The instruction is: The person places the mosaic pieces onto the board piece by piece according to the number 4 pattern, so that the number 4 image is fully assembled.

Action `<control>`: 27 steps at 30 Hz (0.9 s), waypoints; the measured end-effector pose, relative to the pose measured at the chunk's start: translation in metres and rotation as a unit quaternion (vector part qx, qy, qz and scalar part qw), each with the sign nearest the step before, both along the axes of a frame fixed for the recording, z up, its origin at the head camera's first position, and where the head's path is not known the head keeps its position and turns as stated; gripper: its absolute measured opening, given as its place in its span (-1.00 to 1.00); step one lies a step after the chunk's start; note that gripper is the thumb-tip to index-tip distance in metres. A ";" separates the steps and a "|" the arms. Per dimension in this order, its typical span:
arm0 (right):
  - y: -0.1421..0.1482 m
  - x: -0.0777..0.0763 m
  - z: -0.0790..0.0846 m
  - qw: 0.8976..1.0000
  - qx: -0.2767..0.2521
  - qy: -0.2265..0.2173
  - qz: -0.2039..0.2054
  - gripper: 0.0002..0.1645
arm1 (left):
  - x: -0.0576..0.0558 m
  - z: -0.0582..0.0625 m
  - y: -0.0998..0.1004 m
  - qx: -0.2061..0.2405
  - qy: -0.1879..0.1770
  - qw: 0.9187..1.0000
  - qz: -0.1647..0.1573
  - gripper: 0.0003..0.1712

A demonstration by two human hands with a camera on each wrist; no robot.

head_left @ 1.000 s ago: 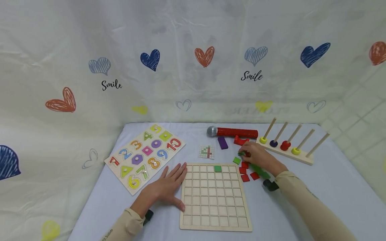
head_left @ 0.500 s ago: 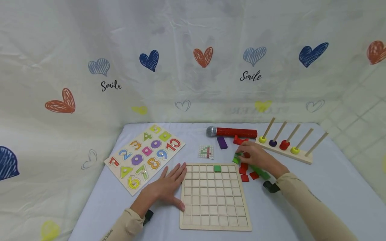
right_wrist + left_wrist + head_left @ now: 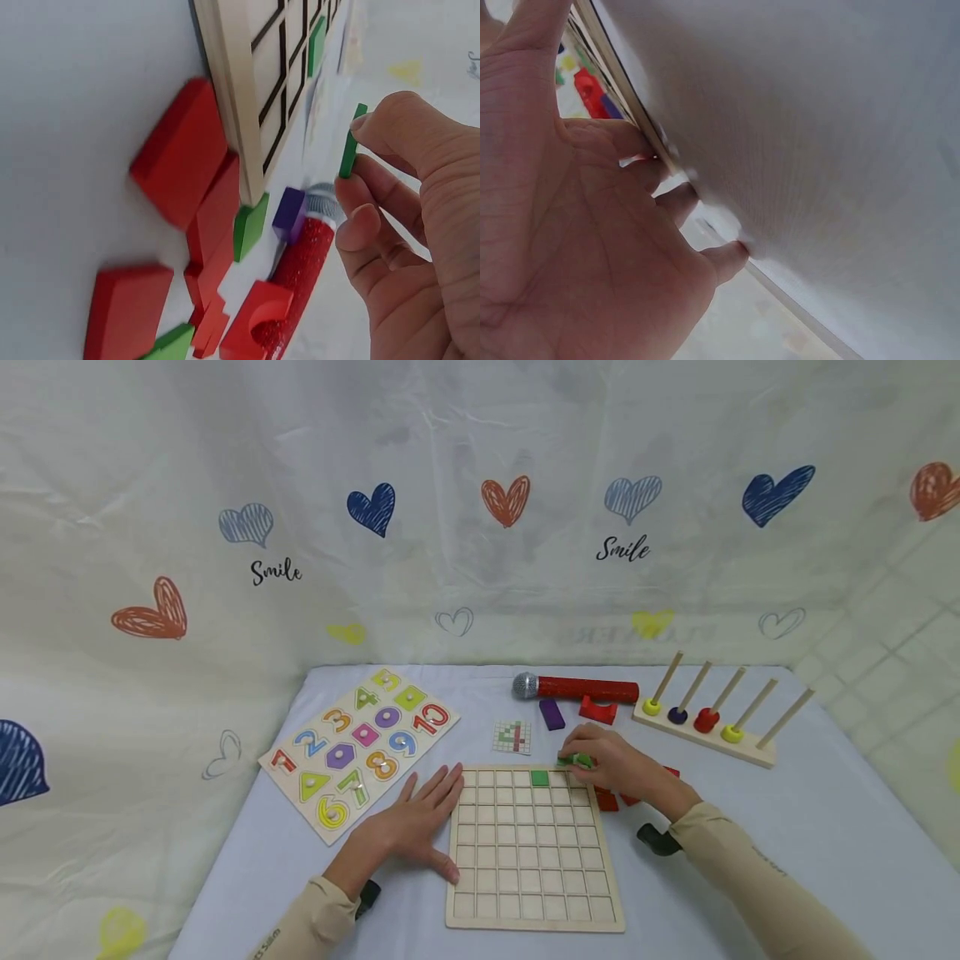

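Note:
My left hand (image 3: 420, 831) lies spread at the left edge of a wooden grid board (image 3: 521, 883). In the left wrist view its fingertips (image 3: 731, 259) touch the table beside the board edge. One green square tile (image 3: 539, 778) sits in a top-row cell. Over the board's top right corner, my right hand (image 3: 611, 762) pinches another green tile (image 3: 352, 146) between thumb and fingers, tilted on edge. Several red tiles (image 3: 606, 800) lie beside the board, partly hidden by that hand. A loose green tile (image 3: 250, 228) shows near the board corner.
Behind the board lie a small pattern card (image 3: 512, 737), a purple block (image 3: 551, 714), a red arch block (image 3: 597, 710) and a red microphone (image 3: 585, 689). A peg stand (image 3: 768, 758) with rings is at back right, a number puzzle (image 3: 291, 787) at left.
My right hand has moved left from the tile pile to the board's top right corner, carrying a green tile. My left hand has stayed in place.

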State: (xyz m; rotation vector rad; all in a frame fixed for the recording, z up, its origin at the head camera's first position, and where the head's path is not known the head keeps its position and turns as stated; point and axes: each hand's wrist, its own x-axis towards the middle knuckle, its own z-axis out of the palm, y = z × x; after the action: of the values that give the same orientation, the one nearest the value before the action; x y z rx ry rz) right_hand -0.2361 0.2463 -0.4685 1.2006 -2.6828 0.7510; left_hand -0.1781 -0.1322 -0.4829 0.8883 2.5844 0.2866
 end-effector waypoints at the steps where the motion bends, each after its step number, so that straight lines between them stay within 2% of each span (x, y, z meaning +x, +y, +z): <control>1: -0.003 0.001 0.000 1.000 -0.002 -0.001 0.005 -0.75 | 0.000 0.000 0.000 0.000 0.000 1.000 0.001 0.62; 7: -0.017 0.008 -0.006 0.999 -0.006 0.011 0.032 -0.77 | -0.001 0.001 0.000 -0.006 0.006 1.000 -0.005 0.61; 13: -0.037 0.015 -0.012 0.999 0.008 -0.026 0.043 -0.81 | -0.001 0.001 0.001 -0.013 0.012 1.000 -0.008 0.61; 18: -0.052 0.018 -0.015 0.997 0.007 0.006 0.076 -0.83 | -0.001 0.001 0.000 -0.014 0.012 1.000 -0.004 0.61; 25: -0.060 0.022 -0.016 0.997 0.034 -0.023 0.067 -0.87 | 0.001 0.003 0.001 -0.014 0.007 1.000 -0.001 0.60; 27: -0.062 0.023 -0.015 0.997 0.044 -0.020 0.066 -0.87 | 0.001 0.003 0.001 -0.014 0.004 1.000 0.002 0.60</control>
State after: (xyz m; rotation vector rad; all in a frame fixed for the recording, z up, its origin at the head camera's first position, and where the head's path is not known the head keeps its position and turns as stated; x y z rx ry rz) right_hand -0.2135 0.1842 -0.4835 1.4114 -2.7148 0.6872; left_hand -0.1774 -0.1313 -0.4796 0.8764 2.5911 0.2476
